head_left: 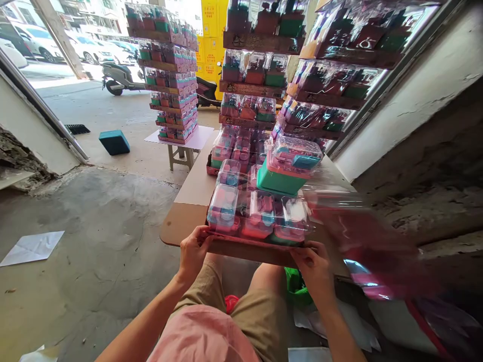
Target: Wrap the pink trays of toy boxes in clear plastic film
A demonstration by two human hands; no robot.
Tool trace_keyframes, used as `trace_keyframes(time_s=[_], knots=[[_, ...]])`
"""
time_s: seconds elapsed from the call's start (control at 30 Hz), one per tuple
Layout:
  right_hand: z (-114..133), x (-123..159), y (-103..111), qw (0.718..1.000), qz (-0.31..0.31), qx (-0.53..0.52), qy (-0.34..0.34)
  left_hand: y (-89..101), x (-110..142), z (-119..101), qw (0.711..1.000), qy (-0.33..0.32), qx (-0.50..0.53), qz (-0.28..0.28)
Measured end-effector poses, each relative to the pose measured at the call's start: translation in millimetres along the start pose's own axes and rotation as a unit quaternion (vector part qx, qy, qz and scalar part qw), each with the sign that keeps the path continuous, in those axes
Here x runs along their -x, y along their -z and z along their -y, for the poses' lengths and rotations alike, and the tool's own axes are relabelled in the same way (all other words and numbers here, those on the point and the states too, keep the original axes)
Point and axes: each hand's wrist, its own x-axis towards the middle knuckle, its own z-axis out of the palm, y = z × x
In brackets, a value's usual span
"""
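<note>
Two near corners of the tray (256, 242) are gripped, by your left hand (193, 255) at its seven o'clock, right hand (316, 269) at five; lidded containers (222, 208) fill its front row, one green-based box (283, 177) sits unseated on top, and loaded stacks (252, 89) stand from eleven to one

My shirt (204, 334) is pale pink, its cloth rumpled into soft folds over my front. My shorts (260, 322) are khaki brown and loose, creased along the thighs, ending above my bare knees (268, 276). My left hand (193, 254), right hand (316, 266) and forearms (151, 314) are bare.
</note>
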Motion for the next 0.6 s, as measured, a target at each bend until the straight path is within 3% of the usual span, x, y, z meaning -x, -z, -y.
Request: trace_keyframes(time_s=[0.6], knots=[[-1.5, 0.9, -6.3, 0.998, -0.021, 0.025, 0.05, -4.8, 3.3, 8.6, 0.999, -0.019, -0.042, -0.023]])
